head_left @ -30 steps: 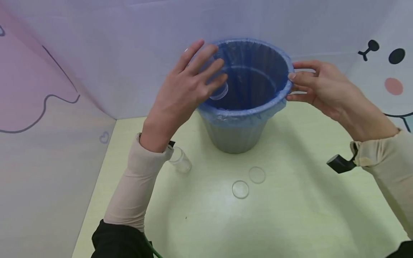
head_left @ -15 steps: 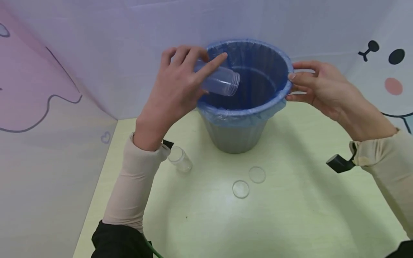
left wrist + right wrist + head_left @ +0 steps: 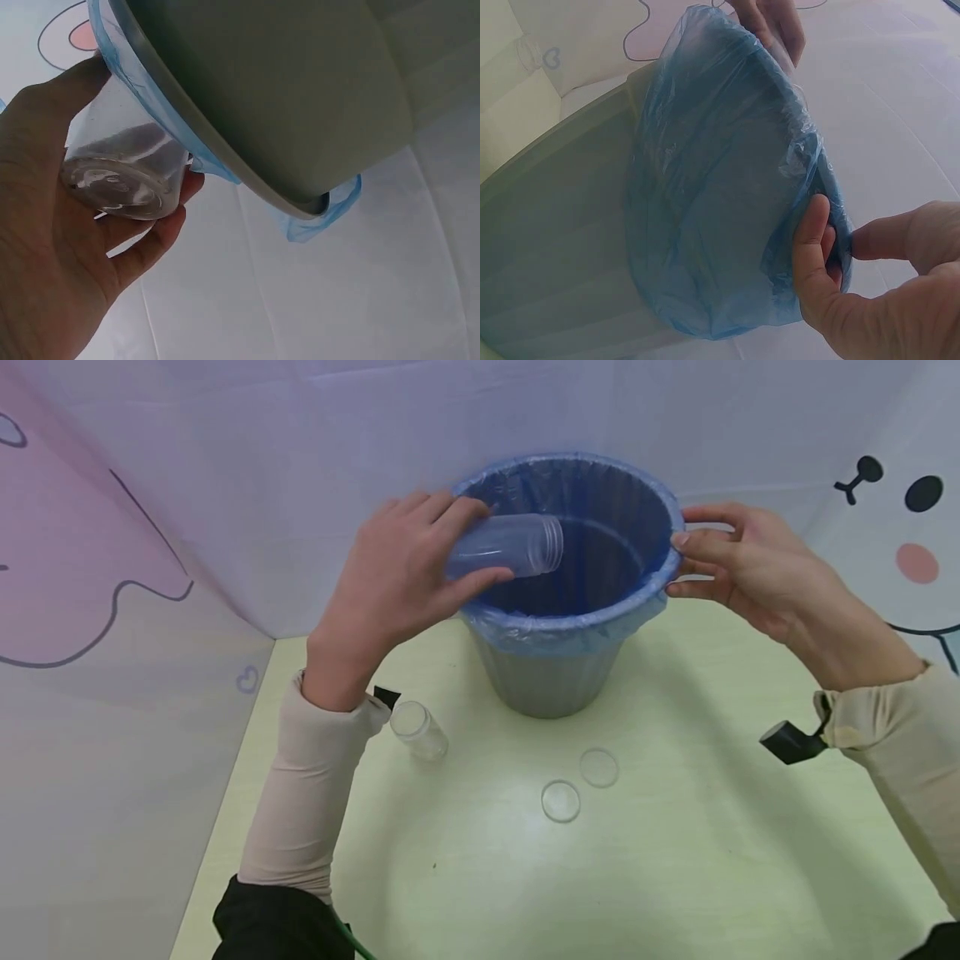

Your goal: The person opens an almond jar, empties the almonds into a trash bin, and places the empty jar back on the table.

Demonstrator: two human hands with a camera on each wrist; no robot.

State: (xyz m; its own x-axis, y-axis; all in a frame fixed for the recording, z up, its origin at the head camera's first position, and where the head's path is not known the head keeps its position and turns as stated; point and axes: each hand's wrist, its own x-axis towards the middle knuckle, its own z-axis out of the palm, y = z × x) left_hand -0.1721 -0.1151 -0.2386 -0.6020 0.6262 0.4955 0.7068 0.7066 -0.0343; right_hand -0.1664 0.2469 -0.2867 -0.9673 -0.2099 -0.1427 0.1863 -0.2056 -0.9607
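Note:
My left hand (image 3: 401, 568) grips a clear plastic jar (image 3: 513, 545) without a lid. The jar lies almost level over the left rim of a grey bin (image 3: 542, 681), its threaded mouth pointing right over the inside. In the left wrist view the fingers curl round the jar near its base (image 3: 124, 187). A blue bag (image 3: 570, 635) lines the bin and folds over its rim. At the right, my right hand (image 3: 757, 568) pinches the rim and the bag between thumb and fingers, which the right wrist view shows closely. No contents are visible in the jar's mouth.
A second clear jar (image 3: 420, 732), lidless, stands on the pale table (image 3: 660, 877) beside the left wrist. Two clear rings or lids (image 3: 560, 801) lie in front of the bin. A printed cloth (image 3: 300, 468) backs the table.
The jar has turned from mostly hidden behind the left hand, through a downward tilt, to nearly level. The left hand has dropped slightly and moved left. My right hand keeps its hold on the rim.

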